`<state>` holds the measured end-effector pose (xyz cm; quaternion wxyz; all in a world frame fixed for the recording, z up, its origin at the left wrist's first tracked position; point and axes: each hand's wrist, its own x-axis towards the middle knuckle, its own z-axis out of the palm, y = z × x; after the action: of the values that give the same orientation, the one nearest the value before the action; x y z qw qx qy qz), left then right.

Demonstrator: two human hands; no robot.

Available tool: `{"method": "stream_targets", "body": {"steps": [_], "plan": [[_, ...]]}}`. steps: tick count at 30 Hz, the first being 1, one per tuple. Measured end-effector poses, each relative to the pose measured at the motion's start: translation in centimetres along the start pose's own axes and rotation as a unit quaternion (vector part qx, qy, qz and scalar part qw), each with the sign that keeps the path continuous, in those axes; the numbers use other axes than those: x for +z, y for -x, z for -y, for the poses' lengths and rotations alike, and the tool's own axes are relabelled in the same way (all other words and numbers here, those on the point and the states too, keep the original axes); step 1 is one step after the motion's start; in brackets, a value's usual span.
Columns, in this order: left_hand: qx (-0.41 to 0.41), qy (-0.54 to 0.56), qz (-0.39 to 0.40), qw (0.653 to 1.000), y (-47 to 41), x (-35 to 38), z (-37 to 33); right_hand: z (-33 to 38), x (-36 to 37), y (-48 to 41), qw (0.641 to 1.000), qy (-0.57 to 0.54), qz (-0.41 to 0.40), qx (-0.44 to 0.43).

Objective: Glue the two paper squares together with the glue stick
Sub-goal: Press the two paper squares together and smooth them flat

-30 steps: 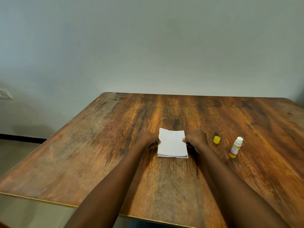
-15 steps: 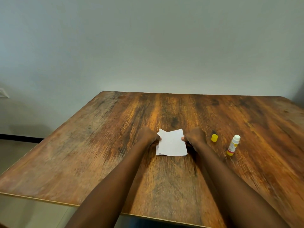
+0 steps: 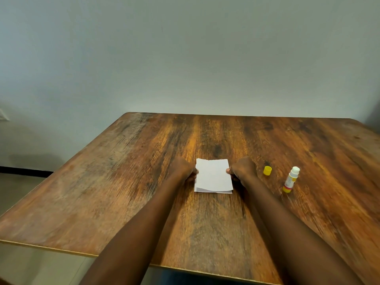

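At frame centre, on the table (image 3: 144, 182), the two paper squares (image 3: 212, 175) lie stacked, a strip of the lower one showing beneath; the uncapped glue stick (image 3: 291, 179) and its yellow cap (image 3: 267, 170) rest apart at right, so gluing is probably done, with aligning and pressing remaining. Left hand (image 3: 183, 168) and right hand (image 3: 243, 168), fingers curled, each pinch a side edge of the top sheet.
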<state>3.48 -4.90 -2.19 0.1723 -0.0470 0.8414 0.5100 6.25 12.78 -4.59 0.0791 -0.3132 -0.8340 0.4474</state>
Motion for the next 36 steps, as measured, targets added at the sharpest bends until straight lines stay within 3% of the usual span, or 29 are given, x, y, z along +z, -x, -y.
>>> {"method": "stream_targets", "body": {"steps": [36], "plan": [[0.035,-0.046,-0.047,0.997,-0.1,0.9,1.3,0.3,0.1,1.1,1.000,0.015,-0.012,-0.009]]}}
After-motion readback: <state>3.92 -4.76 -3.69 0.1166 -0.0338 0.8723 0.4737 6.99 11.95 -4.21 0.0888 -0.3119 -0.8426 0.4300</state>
